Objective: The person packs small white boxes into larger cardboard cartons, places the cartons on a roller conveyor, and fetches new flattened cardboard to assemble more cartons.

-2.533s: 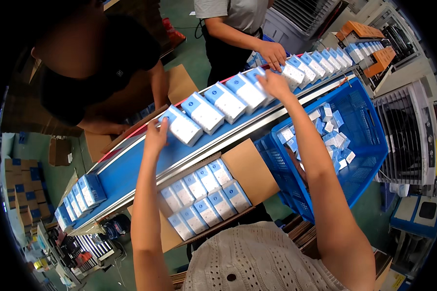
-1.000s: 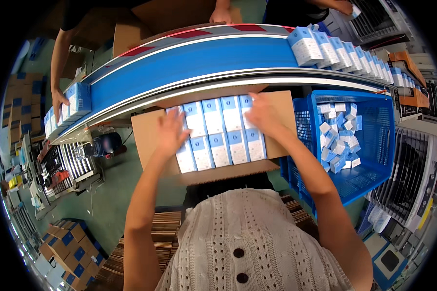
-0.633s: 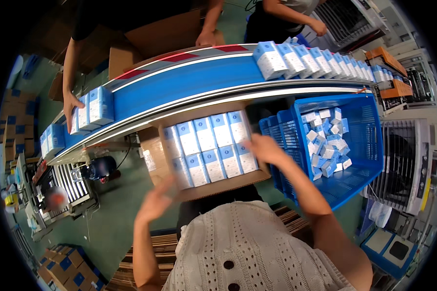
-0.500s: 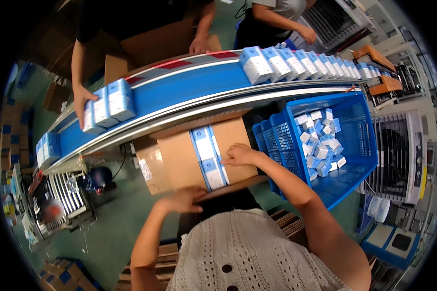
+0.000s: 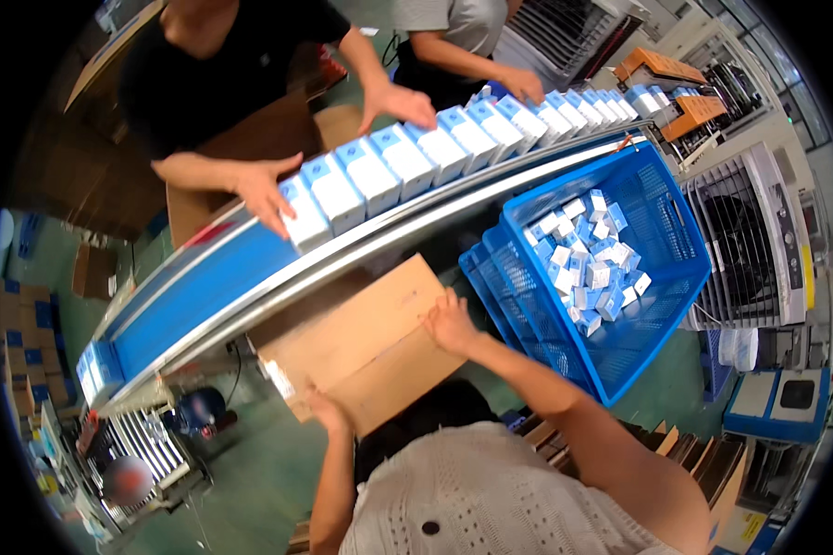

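Note:
In front of me a brown cardboard box (image 5: 356, 338) has its flaps folded over the top, hiding its contents. My left hand (image 5: 329, 411) is at its near left edge, fingers bent over the flap. At the right end, my right hand (image 5: 452, 324) grips the flap edge between thumb and fingers.
Behind the box runs a blue conveyor (image 5: 194, 301) carrying a row of blue-and-white cartons (image 5: 370, 176). A co-worker's hands (image 5: 268, 192) press on that row; another person stands farther right. Stacked blue crates (image 5: 611, 370), the top one holding small cartons (image 5: 590, 264), stand at my right.
The box's flaps have come down over the blue-and-white cartons inside. Both my hands have moved onto its edges. On the conveyor, the carton row now reaches farther left, between the co-worker's hands.

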Demonstrator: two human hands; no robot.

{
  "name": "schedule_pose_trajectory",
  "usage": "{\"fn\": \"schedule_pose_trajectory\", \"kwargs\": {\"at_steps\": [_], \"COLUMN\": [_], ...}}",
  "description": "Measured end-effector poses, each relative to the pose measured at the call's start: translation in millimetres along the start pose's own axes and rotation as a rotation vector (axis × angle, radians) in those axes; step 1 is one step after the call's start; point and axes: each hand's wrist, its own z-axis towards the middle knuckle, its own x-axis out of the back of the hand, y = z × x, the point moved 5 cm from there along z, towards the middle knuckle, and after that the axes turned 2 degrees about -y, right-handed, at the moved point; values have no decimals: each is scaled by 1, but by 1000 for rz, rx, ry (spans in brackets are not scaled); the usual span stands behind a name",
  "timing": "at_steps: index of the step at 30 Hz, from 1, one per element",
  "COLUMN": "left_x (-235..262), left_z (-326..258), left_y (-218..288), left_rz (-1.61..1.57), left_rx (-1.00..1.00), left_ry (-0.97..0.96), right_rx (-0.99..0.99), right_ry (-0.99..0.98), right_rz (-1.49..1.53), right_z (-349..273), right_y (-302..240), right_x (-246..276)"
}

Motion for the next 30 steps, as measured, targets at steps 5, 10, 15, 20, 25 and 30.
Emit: {"fn": "schedule_pose_trajectory", "kwargs": {"at_steps": [5,10,15,20,25,30], "left_x": [-36,-6,124,162,207,413], "left_z": [-10,-7,51,69,38,-4], "left_y": [98,100,-11,-76,-103,-180], "left_rz": [572,723,268,-221,-741,-687], "left_rx": [-149,219,66,494,584,826], "left_ry": [201,296,140,-124,-241,96], "right_rx": [3,279,24,-701,-984,-883], "right_ry": [56,169,60,-379,-743,-843], "right_rz": [52,177,726,1437,1667,1434], "right_z": [4,-46,-10,21,-7,-29], "right_y": [-13,-68,-75,-46,-144,-374], "right_x": [17,56,87,-69,-160,-174]}}
